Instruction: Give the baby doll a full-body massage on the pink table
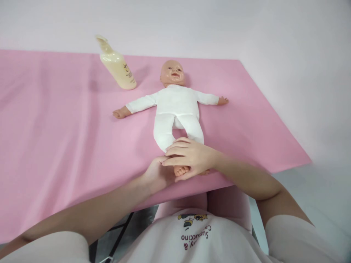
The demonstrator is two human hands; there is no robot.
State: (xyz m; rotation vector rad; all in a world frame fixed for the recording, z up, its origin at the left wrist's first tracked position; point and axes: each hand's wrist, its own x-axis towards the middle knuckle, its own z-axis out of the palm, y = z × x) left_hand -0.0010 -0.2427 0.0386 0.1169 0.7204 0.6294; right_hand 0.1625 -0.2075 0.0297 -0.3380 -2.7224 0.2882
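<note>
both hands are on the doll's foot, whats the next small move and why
Probably slide the fingers along the foot toward its toes, keeping the grip light. The right hand lies over the foot from above and the left hand cups it from the side, so the foot is already held. The doll lies flat on its back on the pink sheet, and the bottle stands out of reach.

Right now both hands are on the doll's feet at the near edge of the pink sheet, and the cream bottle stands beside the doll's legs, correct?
Not quite. In the head view the cream bottle stands beside the doll's head, at the far side. The left hand and right hand are on its feet at the pink sheet's near edge.
</note>
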